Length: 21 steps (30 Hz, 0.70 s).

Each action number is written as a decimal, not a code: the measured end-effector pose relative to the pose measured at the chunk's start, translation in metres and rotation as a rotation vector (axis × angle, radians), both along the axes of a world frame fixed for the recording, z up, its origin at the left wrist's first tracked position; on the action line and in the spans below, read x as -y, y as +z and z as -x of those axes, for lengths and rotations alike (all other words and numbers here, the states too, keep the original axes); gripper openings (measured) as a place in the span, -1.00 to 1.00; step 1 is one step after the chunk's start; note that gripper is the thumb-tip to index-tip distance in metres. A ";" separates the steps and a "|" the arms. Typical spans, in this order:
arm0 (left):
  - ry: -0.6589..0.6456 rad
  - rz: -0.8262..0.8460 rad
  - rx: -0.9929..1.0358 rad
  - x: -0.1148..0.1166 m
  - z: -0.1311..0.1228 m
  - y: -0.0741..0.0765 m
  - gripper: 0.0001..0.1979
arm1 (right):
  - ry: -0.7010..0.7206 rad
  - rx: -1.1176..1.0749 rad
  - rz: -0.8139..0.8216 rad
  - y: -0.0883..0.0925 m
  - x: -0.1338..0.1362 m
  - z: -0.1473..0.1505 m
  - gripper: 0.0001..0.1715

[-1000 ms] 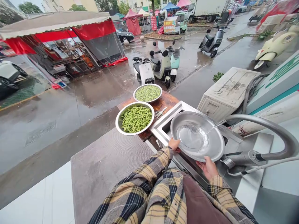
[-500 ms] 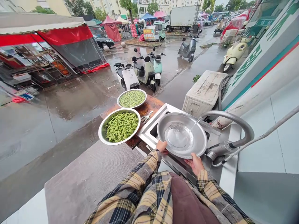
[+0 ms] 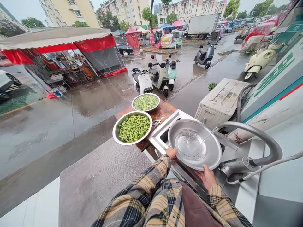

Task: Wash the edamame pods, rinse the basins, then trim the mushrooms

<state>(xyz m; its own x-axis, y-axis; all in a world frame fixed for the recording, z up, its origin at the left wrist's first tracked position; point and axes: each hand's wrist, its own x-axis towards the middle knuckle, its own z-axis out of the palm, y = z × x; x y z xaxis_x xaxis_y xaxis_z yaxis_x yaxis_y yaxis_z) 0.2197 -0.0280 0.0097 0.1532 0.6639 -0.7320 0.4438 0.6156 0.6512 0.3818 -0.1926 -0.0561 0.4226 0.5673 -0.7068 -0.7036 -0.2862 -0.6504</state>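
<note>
- While a thin stream [image 3: 208,135] falls into it, I see the steel basin [image 3: 211,153] held over the sink [image 3: 158,135], tipped slightly towards the near side.
- My left hand [image 3: 171,153] pinches the basin's near-left rim, thumb on top.
- My right hand [image 3: 208,176] grips the near-right rim from below, fingers curled under the metal.
- The basin is round, wide and shallow, with a smooth, shiny wall and rippled water pooled in its flat middle.
- A thick grey faucet [image 3: 258,134] arches over the sink's right edge, its nozzle above the basin's far-right rim.
- The sink is a square steel well, and the basin covers most of its opening.
- Left of the sink, a wet wooden table [image 3: 165,108] carries scissors [image 3: 158,120] just beside the sink's left edge.
- A near bowl [image 3: 115,130] of green pods overhangs the table's near-left corner; a far bowl [image 3: 145,111], also full of pods, sits at its far edge.
- A rough grey slab [image 3: 101,176] lies on the near left, giving the left arm open room.
- A dirty metal box [image 3: 222,99] stands behind the sink.
</note>
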 end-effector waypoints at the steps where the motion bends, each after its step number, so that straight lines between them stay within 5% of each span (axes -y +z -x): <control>1: -0.001 0.000 0.000 0.000 0.000 -0.001 -0.45 | 0.002 0.000 0.000 0.000 0.000 0.000 -0.88; 21: -0.038 -0.010 -0.023 -0.004 -0.001 -0.015 -0.52 | 0.002 0.028 -0.007 -0.007 0.000 -0.001 -0.78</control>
<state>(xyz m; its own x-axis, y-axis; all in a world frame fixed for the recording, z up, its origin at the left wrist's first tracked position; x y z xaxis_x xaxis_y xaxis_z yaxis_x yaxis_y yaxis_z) 0.2205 -0.0244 -0.0054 0.1619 0.6649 -0.7292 0.4820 0.5915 0.6464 0.3829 -0.1930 -0.0628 0.4411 0.5729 -0.6908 -0.6841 -0.2836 -0.6720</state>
